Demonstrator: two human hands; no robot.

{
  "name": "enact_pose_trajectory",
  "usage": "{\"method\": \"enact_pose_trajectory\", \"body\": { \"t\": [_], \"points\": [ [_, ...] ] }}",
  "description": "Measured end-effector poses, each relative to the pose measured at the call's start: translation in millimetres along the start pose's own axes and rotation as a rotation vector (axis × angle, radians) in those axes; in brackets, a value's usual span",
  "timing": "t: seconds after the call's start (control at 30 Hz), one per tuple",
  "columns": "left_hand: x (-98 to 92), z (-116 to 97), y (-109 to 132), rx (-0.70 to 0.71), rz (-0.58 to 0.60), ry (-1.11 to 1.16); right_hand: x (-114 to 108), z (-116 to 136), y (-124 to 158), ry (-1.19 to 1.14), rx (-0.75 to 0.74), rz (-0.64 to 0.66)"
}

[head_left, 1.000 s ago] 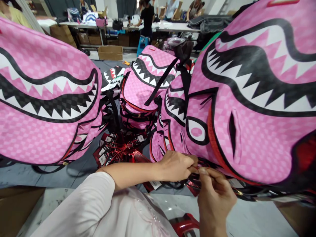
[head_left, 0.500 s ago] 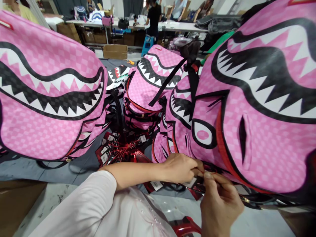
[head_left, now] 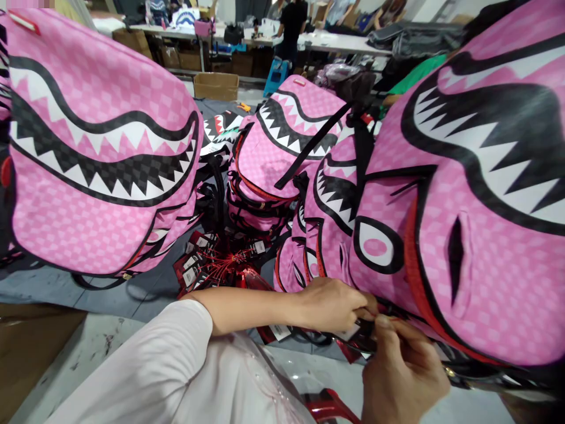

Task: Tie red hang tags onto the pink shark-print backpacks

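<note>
My left hand [head_left: 333, 306] reaches across from the left, fingers pinched together at the lower edge of a large pink backpack [head_left: 498, 294] with a shark-mouth print. Close by, my right hand [head_left: 404, 368] is closed too, thumb against its index finger. Both appear to pinch the thin cord of a hang tag [head_left: 351, 331], mostly hidden by the fingers. Below my left forearm lies another dark red tag with a white label [head_left: 279, 333]. A bundle of hang tags on red cords [head_left: 229, 259] spreads out beyond that forearm.
Another large pink backpack [head_left: 101, 153] stands at the left. Further pink backpacks [head_left: 282, 138] crowd the middle of the grey-covered table [head_left: 119, 303]. A red handle-like object [head_left: 331, 406] lies at the front edge. A cardboard box [head_left: 216, 86] and people at a long table [head_left: 335, 42] are behind.
The view has shifted a little, so most things sit further right. Both hands remain pinched together at the same backpack's lower edge, only slightly moved.
</note>
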State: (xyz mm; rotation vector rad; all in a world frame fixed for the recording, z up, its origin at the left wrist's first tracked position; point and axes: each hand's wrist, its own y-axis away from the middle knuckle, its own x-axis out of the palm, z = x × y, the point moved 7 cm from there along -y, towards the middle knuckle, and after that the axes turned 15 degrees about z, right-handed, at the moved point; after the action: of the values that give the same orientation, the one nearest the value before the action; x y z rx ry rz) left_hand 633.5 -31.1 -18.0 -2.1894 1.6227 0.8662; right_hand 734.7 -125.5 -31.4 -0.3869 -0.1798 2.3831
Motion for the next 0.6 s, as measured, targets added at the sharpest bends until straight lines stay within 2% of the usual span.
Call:
{"method": "enact_pose_trajectory", "body": {
  "t": [0.1, 0.23, 0.33, 0.47, 0.6],
  "points": [
    [-2.6, 2.2, 0.6, -0.039, -0.052, -0.033, -1.1, -1.0, -0.6, -0.007, -0.017, -0.003],
    [2.2, 1.4, -0.9, -0.005, -0.004, 0.018, -0.5, 0.2, 0.6, 0.041, -0.014, 0.008],
    [0.1, 3.5, -0.1, -0.021, -0.068, -0.024, -1.2, 1.0, 1.9, 0.045, -0.003, 0.003],
    [6.3, 4.6, -1.6, 0.021, -0.018, 0.013, -2.4, 1.3, 1.4, 0.065, -0.004, 0.001],
    [1.9, 6.9, 2.2, -0.027, -0.090, -0.039, -1.0, -2.9, -0.9, 0.045, 0.020, 0.015]
  ]
}}
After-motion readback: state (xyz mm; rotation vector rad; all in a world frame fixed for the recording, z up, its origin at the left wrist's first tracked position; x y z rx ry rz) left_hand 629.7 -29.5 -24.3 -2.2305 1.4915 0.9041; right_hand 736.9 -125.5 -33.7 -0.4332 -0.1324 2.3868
